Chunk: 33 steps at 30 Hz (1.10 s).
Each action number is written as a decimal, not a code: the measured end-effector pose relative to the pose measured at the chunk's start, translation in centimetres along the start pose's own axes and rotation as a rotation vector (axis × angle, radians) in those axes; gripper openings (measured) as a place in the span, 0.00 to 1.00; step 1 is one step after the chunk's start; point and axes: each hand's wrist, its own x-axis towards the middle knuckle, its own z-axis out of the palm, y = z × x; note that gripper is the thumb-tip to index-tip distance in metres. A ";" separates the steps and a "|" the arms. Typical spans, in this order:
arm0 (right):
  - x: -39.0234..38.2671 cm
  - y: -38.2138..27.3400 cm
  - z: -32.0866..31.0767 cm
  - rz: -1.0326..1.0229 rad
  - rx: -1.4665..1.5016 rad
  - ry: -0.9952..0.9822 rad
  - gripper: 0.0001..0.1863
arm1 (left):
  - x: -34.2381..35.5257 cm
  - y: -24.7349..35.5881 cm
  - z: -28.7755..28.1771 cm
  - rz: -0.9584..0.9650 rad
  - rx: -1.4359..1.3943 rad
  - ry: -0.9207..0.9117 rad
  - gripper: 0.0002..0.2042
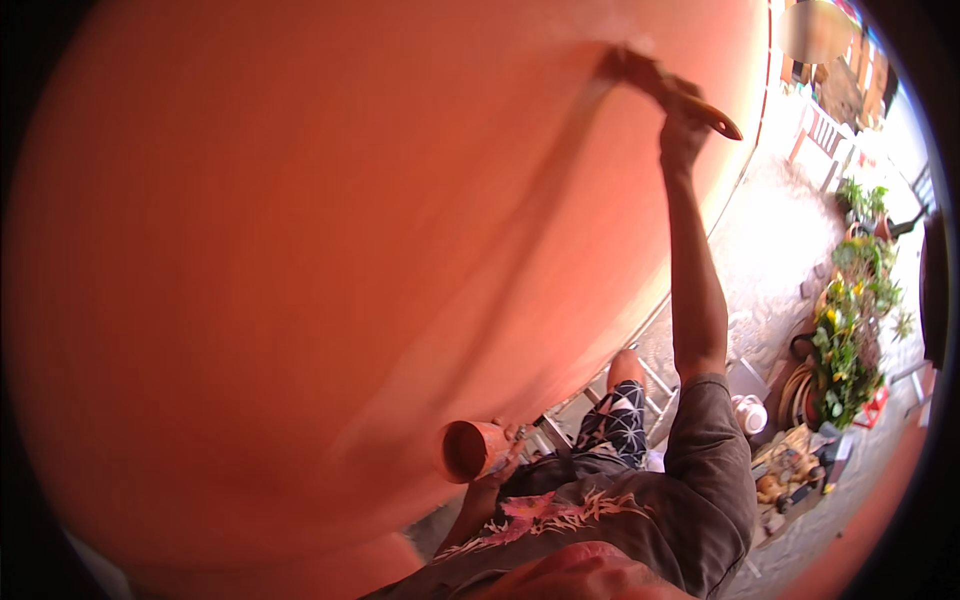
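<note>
A paintbrush (722, 122) with a brown handle is gripped in my right hand (684, 130), its arm stretched up and forward. The brush's dark bristle end meets the large orange-red wall (300, 250), and a long shadow runs down the wall from it. Low down by my waist, my left hand (512, 456) is closed around a reddish, round container (492, 446). The container is tipped so that its dark mouth faces left, close to the wall. What lies inside it is too dark to make out.
Below my legs are the rungs of a metal ladder (655, 392). To the right, potted plants (848, 345) stand in a row beside a coiled hose (795, 398). A white kettle-like vessel (749, 414) and a heap of mixed items (788, 470) are on the ground. A slatted chair (826, 132) stands farther off.
</note>
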 end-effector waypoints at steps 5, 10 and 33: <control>-2.2 -4.8 1.1 -0.115 -0.060 -0.034 0.09 | -1.3 -0.1 -1.1 0.110 -0.041 -0.019 0.22; -20.5 -17.1 6.6 -0.062 0.194 -0.317 0.07 | -2.8 0.3 -2.9 0.169 -0.107 -0.101 0.22; -35.4 -26.1 7.9 -0.254 -0.138 -0.448 0.12 | -16.3 0.9 -4.9 0.574 -0.067 -0.087 0.40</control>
